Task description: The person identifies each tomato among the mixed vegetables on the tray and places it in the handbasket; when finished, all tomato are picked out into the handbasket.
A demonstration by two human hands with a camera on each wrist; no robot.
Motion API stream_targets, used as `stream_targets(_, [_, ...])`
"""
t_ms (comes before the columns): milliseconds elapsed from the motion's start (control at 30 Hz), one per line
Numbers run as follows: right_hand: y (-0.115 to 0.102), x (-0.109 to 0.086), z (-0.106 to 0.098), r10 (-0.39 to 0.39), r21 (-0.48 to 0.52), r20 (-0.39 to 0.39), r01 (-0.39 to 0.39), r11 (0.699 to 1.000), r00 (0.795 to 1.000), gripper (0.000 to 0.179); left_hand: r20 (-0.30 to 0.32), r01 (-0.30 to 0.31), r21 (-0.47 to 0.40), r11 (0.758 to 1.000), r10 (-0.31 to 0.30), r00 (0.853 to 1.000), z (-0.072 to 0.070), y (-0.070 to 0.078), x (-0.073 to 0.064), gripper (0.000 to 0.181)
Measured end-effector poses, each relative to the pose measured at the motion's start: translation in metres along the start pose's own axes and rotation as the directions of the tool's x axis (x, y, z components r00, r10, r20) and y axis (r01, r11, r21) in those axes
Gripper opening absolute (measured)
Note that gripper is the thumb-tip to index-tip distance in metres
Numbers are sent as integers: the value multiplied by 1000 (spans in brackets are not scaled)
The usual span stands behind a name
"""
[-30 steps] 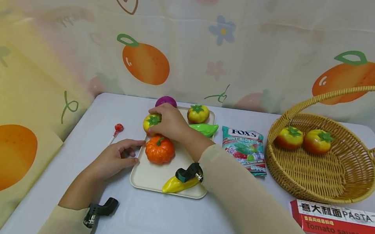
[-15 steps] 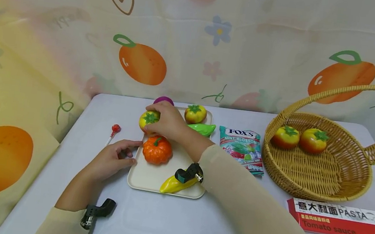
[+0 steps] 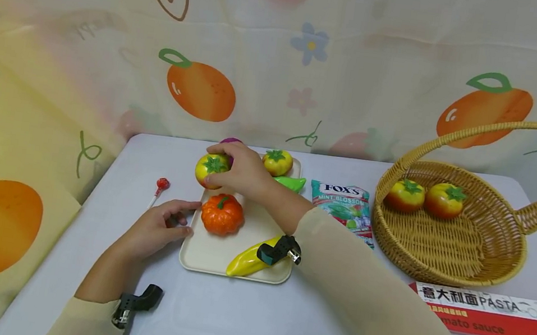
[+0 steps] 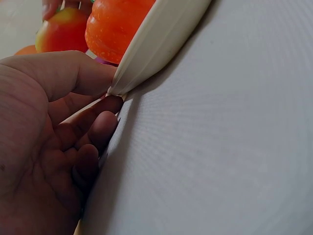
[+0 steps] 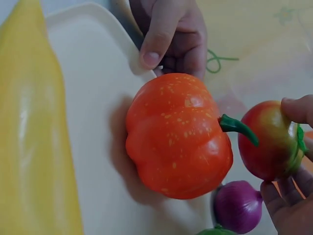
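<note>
My right hand (image 3: 242, 171) grips a yellow-and-red toy tomato (image 3: 211, 169) with a green leafy top, held over the far left part of the cream tray (image 3: 202, 263). In the right wrist view, the thumb and fingertips are on opposite sides of the tomato (image 5: 269, 142). My left hand (image 3: 155, 232) pinches the tray's left rim; in the left wrist view its thumb lies on top of the rim (image 4: 146, 58) and a finger lies under it. Close to both hands, an orange toy pumpkin (image 3: 222, 214) with a green stem sits on the tray.
Also on the tray are another tomato (image 3: 277, 163), a green pepper (image 3: 292, 183), a long yellow piece (image 3: 248, 258) and a purple onion (image 5: 238, 206). A lollipop (image 3: 162, 183) lies left; a candy bag (image 3: 342, 203), wicker basket (image 3: 433, 251) with two tomatoes, and pasta box (image 3: 497, 325) lie right.
My right hand has raised the tomato slightly, and it looks larger in the head view. The left hand keeps its place at the tray rim. The whole head view has shifted a little.
</note>
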State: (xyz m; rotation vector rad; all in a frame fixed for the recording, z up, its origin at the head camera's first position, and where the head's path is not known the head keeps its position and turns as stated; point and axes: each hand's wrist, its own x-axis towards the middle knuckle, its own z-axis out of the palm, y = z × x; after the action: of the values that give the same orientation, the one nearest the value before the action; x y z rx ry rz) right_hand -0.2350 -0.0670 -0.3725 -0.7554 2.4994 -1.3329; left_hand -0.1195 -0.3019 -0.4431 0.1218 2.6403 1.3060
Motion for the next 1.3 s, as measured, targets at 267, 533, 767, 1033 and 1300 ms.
stream_targets(267, [-2,-12,-10,18,15,29,-19,1000,999,64,8,4,13,1000,-4,1000,-1,0,1,55])
stream_targets(533, [-5,-29,-16,-14,11,72,13,1000,997,63,12,20,0,1000,-20,1000,-2,2,0,57])
stream_targets(767, [-10,-46,-26,-35,30,97,32,999,995,64,16,20,-11,1000,-20,1000,-1,3,1,58])
stream_targets(1033, [-16,-62,-34,-57,84,107,48,995,993,64,14,16,0,1000,-16,1000,-2,3,1,60])
stream_targets(1300, [-13,-80,-42,-94,123,104,81,989,990,64,9,20,-6,1000,-20,1000,1,3,1,60])
